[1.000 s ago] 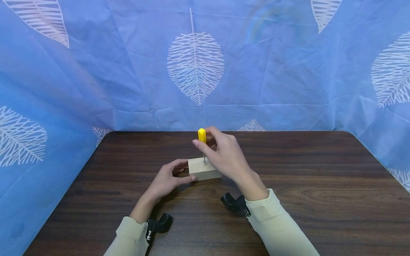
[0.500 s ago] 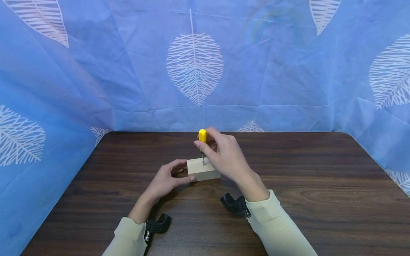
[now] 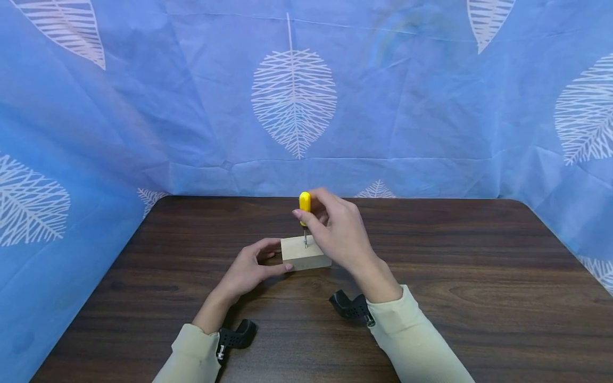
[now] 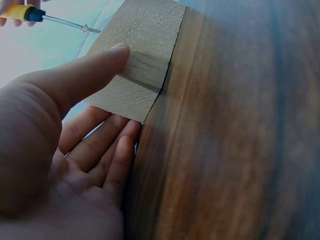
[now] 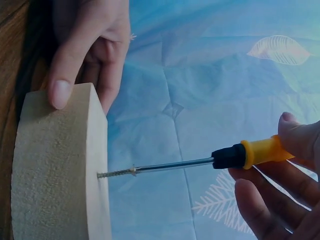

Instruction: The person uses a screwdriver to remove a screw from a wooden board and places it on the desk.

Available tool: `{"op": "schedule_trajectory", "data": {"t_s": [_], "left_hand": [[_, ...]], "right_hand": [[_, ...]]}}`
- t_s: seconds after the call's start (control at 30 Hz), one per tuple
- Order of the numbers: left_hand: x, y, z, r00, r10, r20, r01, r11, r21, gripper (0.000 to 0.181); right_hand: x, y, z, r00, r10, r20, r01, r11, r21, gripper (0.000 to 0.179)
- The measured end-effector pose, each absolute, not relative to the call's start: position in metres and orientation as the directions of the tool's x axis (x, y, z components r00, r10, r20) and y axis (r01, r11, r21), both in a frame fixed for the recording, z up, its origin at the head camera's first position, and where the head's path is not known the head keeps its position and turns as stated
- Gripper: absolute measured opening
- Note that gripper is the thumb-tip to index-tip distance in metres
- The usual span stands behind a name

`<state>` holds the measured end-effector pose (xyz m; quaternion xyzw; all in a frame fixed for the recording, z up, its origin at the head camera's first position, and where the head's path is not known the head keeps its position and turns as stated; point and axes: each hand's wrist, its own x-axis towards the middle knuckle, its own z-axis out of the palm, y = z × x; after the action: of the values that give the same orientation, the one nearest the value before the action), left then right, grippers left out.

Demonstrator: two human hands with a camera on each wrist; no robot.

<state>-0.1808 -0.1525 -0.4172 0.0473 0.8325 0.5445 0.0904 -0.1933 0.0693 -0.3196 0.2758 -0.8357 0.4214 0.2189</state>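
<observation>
On the table lies a pale wooden block (image 3: 306, 260), its left end gripped by my left hand (image 3: 249, 271), thumb on the near face and fingers behind. A screw (image 5: 116, 173) stands in the block's upper face with much of its thread still showing. My right hand (image 3: 342, 229) holds a screwdriver (image 3: 304, 207) upright by its yellow handle, pinched between thumb and fingers. In the right wrist view the screwdriver's metal shaft (image 5: 175, 165) meets the screw head, in line with the screw. The left wrist view shows the thumb (image 4: 95, 67) pressed to the block.
The dark wood-grain table (image 3: 455, 276) extends all around the block. Behind it hangs a blue cloth (image 3: 201, 96) with white leaf prints. Black wrist mounts (image 3: 238, 335) stick out from both sleeves above the table.
The screwdriver's handle has shifted slightly to the right at the top and stands a little straighter. The right fingers have moved slightly with it. The left hand and the block keep their place.
</observation>
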Motion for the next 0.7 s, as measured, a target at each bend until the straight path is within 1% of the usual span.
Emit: {"op": "schedule_trajectory", "data": {"t_s": [0.13, 0.3, 0.43, 0.7], "left_hand": [[-0.1810, -0.1522, -0.4171, -0.980, 0.171, -0.102, -0.023, 0.412, 0.911, 0.061], [-0.1800, -0.1516, -0.4167, -0.981, 0.158, -0.110, -0.035, 0.414, 0.909, 0.061], [-0.1796, -0.1510, -0.4163, -0.982, 0.161, -0.103, -0.027, 0.417, 0.908, 0.061], [-0.1802, -0.1505, -0.4153, -0.981, 0.167, -0.096, -0.018, 0.419, 0.908, 0.061]], "right_hand": [[-0.1920, 0.0696, -0.3163, -0.780, -0.300, 0.549, -0.618, 0.505, -0.603, 0.020], [-0.1902, 0.0679, -0.3157, -0.821, -0.285, 0.495, -0.567, 0.513, -0.645, 0.026], [-0.1899, 0.0663, -0.3172, -0.813, -0.268, 0.517, -0.577, 0.493, -0.651, 0.029], [-0.1901, 0.0664, -0.3192, -0.784, -0.257, 0.566, -0.610, 0.492, -0.622, 0.021]]}}
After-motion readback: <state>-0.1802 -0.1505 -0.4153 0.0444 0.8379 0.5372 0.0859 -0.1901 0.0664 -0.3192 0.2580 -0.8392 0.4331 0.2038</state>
